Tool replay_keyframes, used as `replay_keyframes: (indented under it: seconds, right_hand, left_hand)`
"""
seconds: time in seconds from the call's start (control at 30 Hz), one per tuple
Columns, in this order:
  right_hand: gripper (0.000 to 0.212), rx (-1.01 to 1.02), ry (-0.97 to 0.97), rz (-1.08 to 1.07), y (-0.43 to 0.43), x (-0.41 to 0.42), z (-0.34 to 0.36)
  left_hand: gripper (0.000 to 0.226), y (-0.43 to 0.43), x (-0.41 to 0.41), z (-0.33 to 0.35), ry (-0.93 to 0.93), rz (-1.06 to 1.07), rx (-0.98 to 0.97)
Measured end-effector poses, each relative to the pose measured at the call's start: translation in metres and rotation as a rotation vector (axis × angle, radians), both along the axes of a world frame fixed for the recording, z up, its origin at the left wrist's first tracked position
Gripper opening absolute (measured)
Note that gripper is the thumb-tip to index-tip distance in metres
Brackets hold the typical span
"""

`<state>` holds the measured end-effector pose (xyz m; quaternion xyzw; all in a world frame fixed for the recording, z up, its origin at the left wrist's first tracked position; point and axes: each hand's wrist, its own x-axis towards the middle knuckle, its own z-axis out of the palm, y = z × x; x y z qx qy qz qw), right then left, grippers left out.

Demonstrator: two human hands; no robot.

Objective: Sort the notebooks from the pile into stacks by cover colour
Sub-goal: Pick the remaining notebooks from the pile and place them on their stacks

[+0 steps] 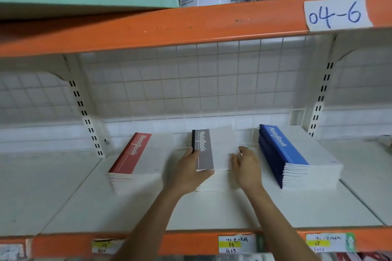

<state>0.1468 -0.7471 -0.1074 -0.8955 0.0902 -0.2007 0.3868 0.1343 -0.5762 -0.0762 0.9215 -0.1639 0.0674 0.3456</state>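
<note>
Three stacks of notebooks stand on the white shelf [212, 212]: a red-banded stack [135, 161] on the left, a grey-banded stack [214, 152] in the middle and a taller blue-banded stack [297, 154] on the right. My left hand [191, 174] grips the left front corner of the top grey notebook, thumb under its front edge. My right hand [247, 167] hovers at the right side of the grey stack with fingers loosely spread, touching or nearly touching the white cover.
An orange shelf beam [169, 27] with a "04-6" label [337, 15] runs overhead. A wire grid back panel [212, 82] and slotted uprights [84, 108] bound the bay. Price tags [235, 243] line the orange front edge.
</note>
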Motion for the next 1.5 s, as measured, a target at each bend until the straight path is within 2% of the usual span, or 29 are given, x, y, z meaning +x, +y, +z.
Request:
replay_keyframes:
  seconds: [0.2,0.33,0.47,0.6,0.63,0.7,0.77,0.87,0.97,1.03,1.1,1.23,1.37,1.5]
  right_hand:
    - [0.035,0.145,0.034,-0.003,0.002,-0.003,-0.009]
    - [0.046,0.202,0.031,0.026,0.003,-0.008,-0.005]
    - [0.027,0.156,0.025,0.019,0.003,-0.010,-0.003]
    - [0.018,0.137,0.030,0.016,0.002,-0.011,-0.001]
    - [0.019,0.147,0.041,0.030,0.002,-0.012,0.000]
    - [0.035,0.184,0.053,0.050,0.000,-0.016,0.004]
    - [0.044,0.174,-0.002,0.048,-0.005,-0.023,0.010]
    - [0.040,0.063,-0.154,0.006,-0.023,-0.034,0.020]
    - [0.029,-0.051,-0.316,-0.070,-0.052,-0.042,0.031]
    - [0.025,-0.090,-0.366,-0.148,-0.074,-0.045,0.036]
    - [0.033,-0.178,-0.325,-0.229,-0.095,-0.044,0.035]
    - [0.043,-0.339,-0.009,-0.407,-0.129,-0.041,0.019]
    - [0.054,-0.270,0.171,-0.525,-0.153,-0.039,0.016]
    - [0.050,-0.218,0.188,-0.501,-0.158,-0.035,0.013]
  left_hand:
    - [0.079,-0.001,0.007,-0.010,0.151,0.049,-0.103]
    - [0.084,-0.002,0.010,-0.013,0.200,0.054,-0.096]
    - [0.082,-0.004,0.011,-0.013,0.202,0.054,-0.068]
    - [0.080,-0.005,0.010,-0.012,0.204,0.054,-0.071]
    - [0.079,-0.005,0.009,-0.011,0.197,0.053,-0.061]
    - [0.080,-0.010,0.006,-0.007,0.146,0.063,-0.026]
    - [0.084,-0.021,0.002,-0.001,0.051,0.110,0.010]
    - [0.069,-0.048,-0.006,0.010,-0.134,0.133,0.014]
    - [0.055,-0.085,-0.011,0.019,-0.162,0.021,-0.027]
    - [0.050,-0.113,-0.015,0.023,-0.055,-0.049,-0.100]
    - [0.043,-0.141,-0.019,0.028,0.125,-0.091,-0.218]
    - [0.038,-0.187,-0.009,0.023,0.380,-0.051,-0.344]
    - [0.037,-0.214,0.007,0.007,0.549,0.031,-0.478]
    - [0.038,-0.235,0.007,0.000,0.678,0.093,-0.580]
